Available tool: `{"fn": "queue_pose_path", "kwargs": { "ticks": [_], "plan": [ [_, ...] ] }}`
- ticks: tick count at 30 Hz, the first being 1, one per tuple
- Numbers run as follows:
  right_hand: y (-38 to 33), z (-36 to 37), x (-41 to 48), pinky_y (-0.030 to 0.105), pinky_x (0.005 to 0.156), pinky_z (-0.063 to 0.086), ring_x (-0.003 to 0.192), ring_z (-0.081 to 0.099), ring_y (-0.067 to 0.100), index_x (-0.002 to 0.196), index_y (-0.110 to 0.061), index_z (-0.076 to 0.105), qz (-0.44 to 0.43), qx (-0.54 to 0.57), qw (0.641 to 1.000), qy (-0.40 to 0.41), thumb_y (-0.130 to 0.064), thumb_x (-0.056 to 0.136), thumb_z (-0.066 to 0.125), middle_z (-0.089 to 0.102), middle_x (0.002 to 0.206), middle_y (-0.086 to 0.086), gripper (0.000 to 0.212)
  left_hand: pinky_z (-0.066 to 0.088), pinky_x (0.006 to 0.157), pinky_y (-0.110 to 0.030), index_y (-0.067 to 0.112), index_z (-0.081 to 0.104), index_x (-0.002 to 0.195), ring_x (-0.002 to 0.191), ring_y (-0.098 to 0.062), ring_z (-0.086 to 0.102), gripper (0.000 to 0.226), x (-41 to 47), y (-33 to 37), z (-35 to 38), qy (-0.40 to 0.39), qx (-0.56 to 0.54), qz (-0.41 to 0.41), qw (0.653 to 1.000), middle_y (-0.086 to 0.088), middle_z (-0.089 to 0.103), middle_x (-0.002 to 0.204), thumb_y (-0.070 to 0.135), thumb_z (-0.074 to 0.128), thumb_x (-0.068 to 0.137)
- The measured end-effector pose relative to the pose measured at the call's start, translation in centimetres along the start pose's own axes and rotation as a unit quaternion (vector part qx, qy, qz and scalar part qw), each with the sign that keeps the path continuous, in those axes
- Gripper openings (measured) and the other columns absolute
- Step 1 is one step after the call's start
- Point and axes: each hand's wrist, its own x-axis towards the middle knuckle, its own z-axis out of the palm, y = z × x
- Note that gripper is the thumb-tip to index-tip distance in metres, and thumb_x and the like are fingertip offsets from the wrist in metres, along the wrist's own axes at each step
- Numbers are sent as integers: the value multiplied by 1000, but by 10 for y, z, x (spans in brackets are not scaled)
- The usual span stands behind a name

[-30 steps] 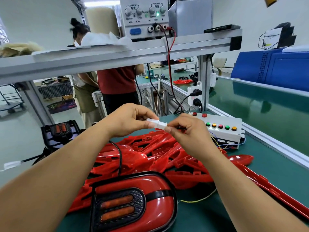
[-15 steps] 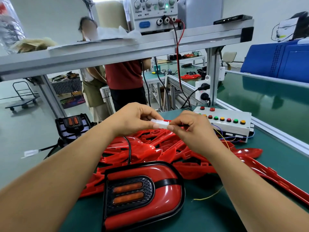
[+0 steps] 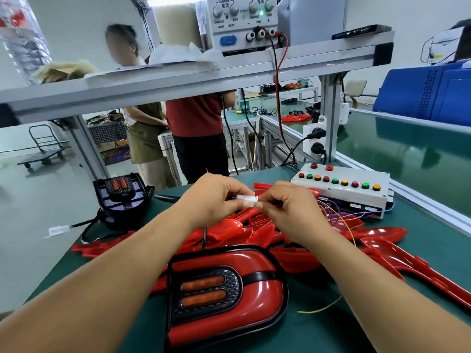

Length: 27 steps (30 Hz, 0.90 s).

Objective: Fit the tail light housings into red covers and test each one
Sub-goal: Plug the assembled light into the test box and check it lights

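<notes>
Above the heap of red covers (image 3: 254, 233), the left hand (image 3: 214, 197) and right hand (image 3: 288, 207) meet, each pinching one end of a white connector (image 3: 247, 200) with curled fingers. Nearer, an assembled tail light (image 3: 224, 294) lies on the green bench (image 3: 356, 335), below the button box (image 3: 341, 187).

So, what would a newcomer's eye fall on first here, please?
The glossy red tail light with its black two-lens housing lies nearest, front and centre. Beyond it, the left hand and right hand pinch a small white plastic connector above a pile of red plastic covers. A white control box with coloured buttons sits at the right.
</notes>
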Motion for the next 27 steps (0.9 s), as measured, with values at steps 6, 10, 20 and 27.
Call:
{"fn": "queue_pose_path", "kwargs": {
  "ticks": [6,10,20,27],
  "plan": [
    [10,2,4,39,98,41,107,60,21,116,-25,70,75,-233,966,-82,-34,93,60,68,111,-2,27,15,113,-10,34,46,141,135,-1,34,53,-54,-7,7,138,52,6,989,15,44,143,38,57,89],
    [22,0,15,43,96,41,111,58,26,118,-20,59,133,-379,903,-151,-46,93,51,63,115,3,38,38,88,-14,43,59,107,102,3,53,21,-115,-32,13,277,6,-76,958,22,58,104,29,49,94],
    [59,-8,57,50,115,18,149,10,23,143,-14,31,247,-396,829,-309,-100,52,38,18,159,7,125,43,87,-9,31,72,103,102,4,62,55,-148,-55,24,73,-211,-242,944,14,73,105,65,33,83],
    [65,-8,67,52,119,7,151,-4,22,147,-13,32,265,-412,797,-354,-101,48,28,9,162,4,132,50,87,-37,13,68,99,91,-20,64,51,-150,-51,19,90,-195,-210,954,-7,71,94,53,37,92]
  ]
}}
